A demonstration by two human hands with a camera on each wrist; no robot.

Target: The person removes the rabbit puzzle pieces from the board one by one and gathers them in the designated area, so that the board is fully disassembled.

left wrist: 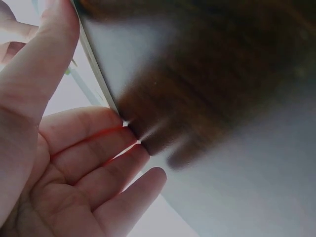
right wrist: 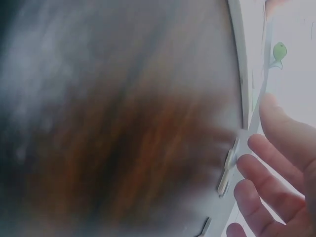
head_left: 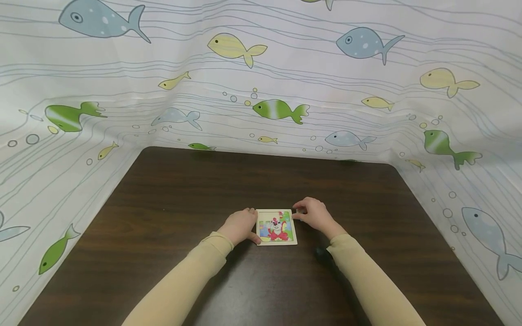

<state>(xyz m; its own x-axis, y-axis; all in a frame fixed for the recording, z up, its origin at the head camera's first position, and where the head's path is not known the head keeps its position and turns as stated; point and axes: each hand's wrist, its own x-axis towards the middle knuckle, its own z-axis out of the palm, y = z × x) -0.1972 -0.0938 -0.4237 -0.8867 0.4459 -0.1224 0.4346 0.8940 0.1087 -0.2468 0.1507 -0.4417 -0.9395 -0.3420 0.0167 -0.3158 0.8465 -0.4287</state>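
Observation:
A small square picture puzzle [head_left: 279,242] with a pale frame and a cartoon animal on it lies flat on the table. A plain pale patch shows at its upper left. My left hand [head_left: 240,226] rests at its left side, thumb by the lower corner; fingertips meet the table in the left wrist view. At the upper right corner is my right hand [head_left: 316,214], thumb and forefinger apart. A thin light piece [right wrist: 227,170] lies by its fingertips in the right wrist view; whether they touch it I cannot tell.
The dark wooden table [head_left: 195,181] has rounded far corners. A white curtain [head_left: 310,77] printed with fish surrounds it at the back and sides. A second thin edge [right wrist: 204,227] shows low in the right wrist view. A dark shape [head_left: 322,254] lies beneath the right forearm.

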